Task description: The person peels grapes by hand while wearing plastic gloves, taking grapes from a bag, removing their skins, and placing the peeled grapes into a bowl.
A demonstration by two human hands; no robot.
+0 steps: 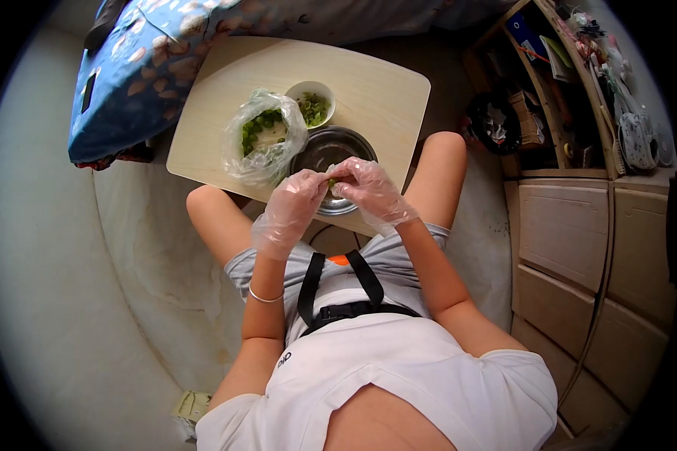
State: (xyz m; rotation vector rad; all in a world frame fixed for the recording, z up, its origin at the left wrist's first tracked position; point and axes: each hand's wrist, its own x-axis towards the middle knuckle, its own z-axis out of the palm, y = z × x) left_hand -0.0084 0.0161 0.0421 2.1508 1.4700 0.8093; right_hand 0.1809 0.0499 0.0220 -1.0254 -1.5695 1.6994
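My left hand (pixel 293 199) and my right hand (pixel 362 188), both in clear plastic gloves, meet fingertip to fingertip over the near rim of a steel bowl (pixel 366 143). Pinched between them is a small green vegetable piece (pixel 332 183), mostly covered by the fingers, so its exact kind is unclear. Just beyond my left hand, an opened clear plastic bag (pixel 237 139) holds green vegetable pieces (pixel 263 120). A white bowl (pixel 299 88) behind the steel one contains chopped-looking greens (pixel 314 110).
All the containers stand on a low pale table (pixel 384 86) in front of my knees. Blue floral bedding (pixel 139 75) borders it at the far left. To the right are wooden shelves (pixel 538 90), a black-lined bin (pixel 494 124) and cabinets (pixel 563 225).
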